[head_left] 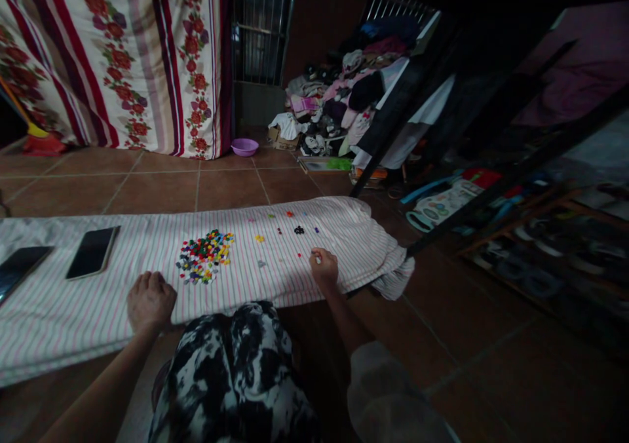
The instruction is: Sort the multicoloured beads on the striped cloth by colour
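Note:
My left hand (151,299) rests on the striped cloth with its fingers curled under, just left of a pile of tiny coloured pieces (204,254). My right hand (324,267) is held near the cloth's front edge, thumb and finger pinched together. A pale speck shows at those fingertips, too small to name. Close to it lies a single red piece (299,255). Small sorted groups are spread beyond: black pieces (299,231), yellow pieces (259,238), grey pieces (261,263), orange-red pieces (289,213), green pieces (271,215) and a purple piece (317,230).
Two phones lie at the left, one dark phone (93,253) and another phone (22,266) at the edge. The striped cloth (118,358) covers a low, long surface. Behind are a purple basin (244,147), a heap of clothes (339,102) and a floral curtain (142,63).

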Motion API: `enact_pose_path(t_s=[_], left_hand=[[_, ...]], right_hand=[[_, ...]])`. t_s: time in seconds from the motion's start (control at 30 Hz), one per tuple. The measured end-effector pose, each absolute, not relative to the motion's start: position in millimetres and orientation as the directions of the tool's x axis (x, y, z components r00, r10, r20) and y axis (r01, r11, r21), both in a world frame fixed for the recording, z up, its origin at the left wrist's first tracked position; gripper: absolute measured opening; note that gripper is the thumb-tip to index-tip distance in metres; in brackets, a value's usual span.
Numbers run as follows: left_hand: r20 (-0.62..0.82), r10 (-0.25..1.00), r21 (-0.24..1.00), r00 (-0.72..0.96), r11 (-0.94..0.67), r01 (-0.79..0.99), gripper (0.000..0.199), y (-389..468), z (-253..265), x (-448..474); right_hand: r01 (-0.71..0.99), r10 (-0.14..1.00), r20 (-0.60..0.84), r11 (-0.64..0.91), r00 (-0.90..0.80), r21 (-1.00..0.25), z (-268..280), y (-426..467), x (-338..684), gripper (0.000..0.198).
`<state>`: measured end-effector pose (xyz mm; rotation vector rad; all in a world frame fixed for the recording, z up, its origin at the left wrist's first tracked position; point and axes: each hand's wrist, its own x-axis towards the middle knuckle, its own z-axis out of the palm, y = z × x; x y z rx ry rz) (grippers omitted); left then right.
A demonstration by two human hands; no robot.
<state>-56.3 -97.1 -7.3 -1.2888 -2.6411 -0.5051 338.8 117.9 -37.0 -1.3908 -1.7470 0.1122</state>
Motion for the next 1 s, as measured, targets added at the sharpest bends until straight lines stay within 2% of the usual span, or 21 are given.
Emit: enact_pose_path(t_s=[0.23, 0.53, 0.73, 1.0], left_hand=[[0.295, 0.709, 0.281, -0.641, 0.577, 0.767, 0.023, -97, -4, -52], [0.300, 0.722, 0.218, -0.624, 0.585, 0.782, 0.028, -96, -10, -56], [0.313, 0.722, 0.177, -0.617, 0.594, 0.784, 0.031, -96, -14, -59], [0.316, 0.731, 0.134, -0.605, 0.597, 0.791, 0.031, -95, -13, -58]], right_hand=[[0.807, 0.879, 0.476, 0.251, 0.042, -0.534, -43, 123, 365, 0.021], [0.831, 0.889, 0.457, 0.274, -0.027, -0.484, -47, 121, 359, 0.022], [0.851, 0.895, 0.447, 0.231, 0.005, -0.472, -51, 131, 359, 0.020], [0.788, 0.900, 0.434, 0.236, 0.044, -0.569, -55, 140, 360, 0.024]])
